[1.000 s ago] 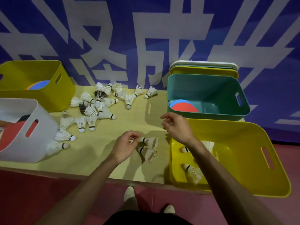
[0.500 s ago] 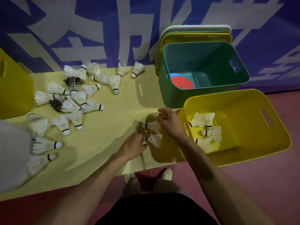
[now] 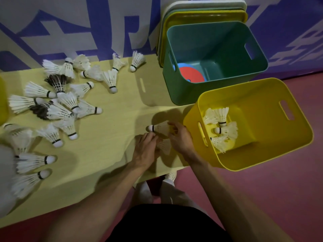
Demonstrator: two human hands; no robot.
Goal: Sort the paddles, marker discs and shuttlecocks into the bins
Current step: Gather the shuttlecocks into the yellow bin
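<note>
The right hand point(image 3: 180, 137) had its grip pinched on the feather skirt of a shuttlecock point(image 3: 160, 128). This lay low over the tabletop point(image 3: 118, 130) with its long axis running left to right, cork end pointing left, away from the palm. Just below it, the left hand point(image 3: 146, 148) curled its fingers over the cork end of a second shuttlecock point(image 3: 164, 146), whose feathers fanned toward the right wrist. That grip looked closed on it, though the cork itself was hidden.

The yellow bin point(image 3: 244, 163) stood just beside the right hand at the tabletop's right end, with a few binned shuttlecocks point(image 3: 222, 126) inside. Since the right hand was nearer, a short carry rightward over the rim seemed the likely move. The loose shuttlecocks point(image 3: 70, 100) lay well apart to the left. The teal bin point(image 3: 183, 91) behind held marker discs point(image 3: 191, 75).
</note>
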